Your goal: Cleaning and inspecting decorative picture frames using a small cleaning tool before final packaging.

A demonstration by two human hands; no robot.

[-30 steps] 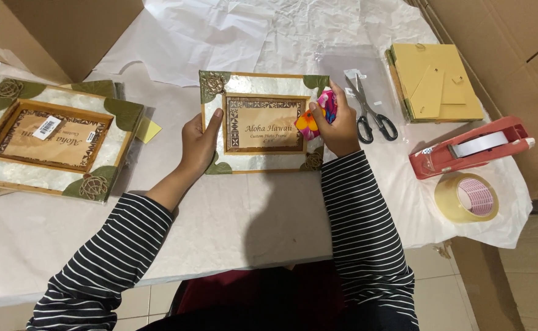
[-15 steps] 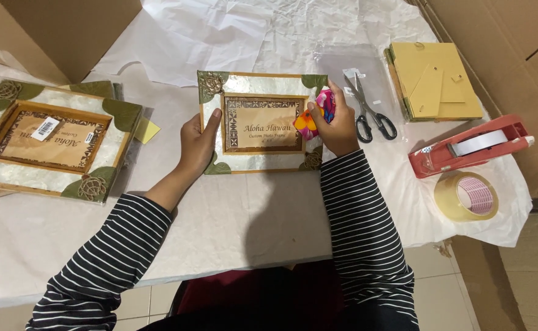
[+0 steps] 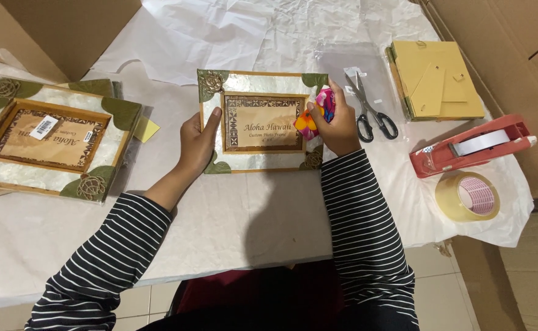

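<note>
Head view, looking down on a paper-covered table (image 3: 250, 220). The central picture frame (image 3: 261, 121) — pale shell border, green leaf corners — lies flat and serves as the landmark. The left hand (image 3: 198, 140) grips the frame's left edge, thumb on top, apparently to steady it. The right hand (image 3: 336, 122) presses on the frame's right edge, fingers closed around a bright pink-and-orange cloth (image 3: 315, 115), held as if for wiping the border.

Left of the frame lies a second picture frame (image 3: 48, 140) of the same pattern, face up, a white barcode sticker on its insert; a yellow paper scrap (image 3: 146, 129) pokes out between the two. Right of the frame, close by, are scissors (image 3: 372, 110); beyond them a stack of tan backing boards (image 3: 439, 81). Lower right of the frame sit a red tape dispenser (image 3: 471, 147) and a loose roll of tape (image 3: 468, 197).

Count: two frames, one pair of scissors, one dispenser, one loose roll — cardboard boxes (image 3: 54, 30) flank the table.
</note>
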